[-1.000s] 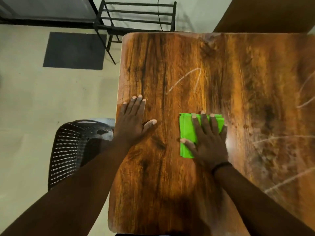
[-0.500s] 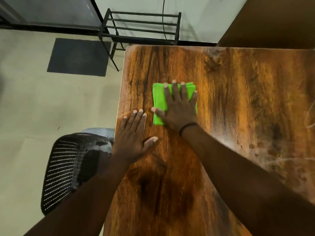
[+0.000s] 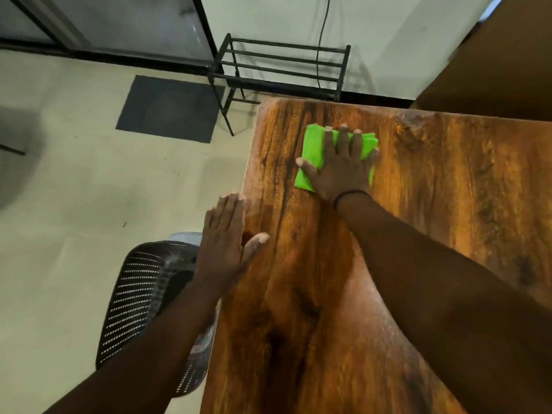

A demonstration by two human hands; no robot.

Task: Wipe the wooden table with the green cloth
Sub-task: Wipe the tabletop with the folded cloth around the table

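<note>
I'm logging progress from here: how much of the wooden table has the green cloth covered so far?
Done: can't be judged; the wooden table shows no clear wiped area. In hand: the right hand presses the folded green cloth flat near the far left corner, while the left hand rests open at the table's left edge. Left: probably the right side and the near end under the arms.

Cloth (image 3: 312, 150) bright green; table (image 3: 448, 174) orange-brown, dark grain streaks; chair (image 3: 140, 294) black, white-dotted mesh.
</note>
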